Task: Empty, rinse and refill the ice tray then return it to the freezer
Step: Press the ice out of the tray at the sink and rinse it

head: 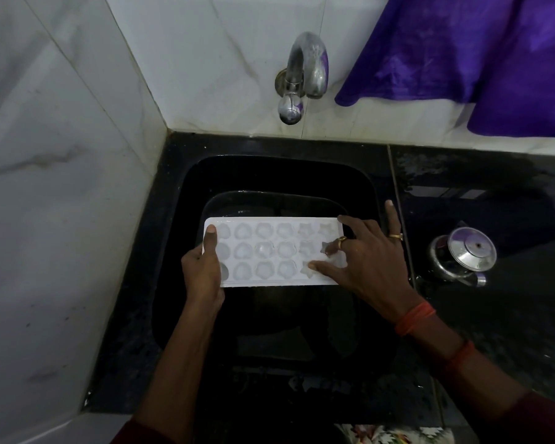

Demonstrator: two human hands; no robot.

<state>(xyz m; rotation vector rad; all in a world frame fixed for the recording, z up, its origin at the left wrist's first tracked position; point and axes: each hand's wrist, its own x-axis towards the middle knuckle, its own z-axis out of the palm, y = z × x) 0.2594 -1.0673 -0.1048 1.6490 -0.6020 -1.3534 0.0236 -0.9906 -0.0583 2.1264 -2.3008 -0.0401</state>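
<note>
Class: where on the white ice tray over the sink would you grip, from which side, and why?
Probably the short end of the ice tray, on its flat rim, from the side as the left hand does, thumb on top; the middle is all cavities.

One ice tray point(269, 251), two hands point(202, 267) point(366, 261), one tap point(302, 75), one steel pot point(462, 254), one cloth point(462, 52).

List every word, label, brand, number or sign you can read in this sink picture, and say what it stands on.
None: no text can be read anywhere.
The ice tray, tap, steel pot and purple cloth show no lettering.
</note>
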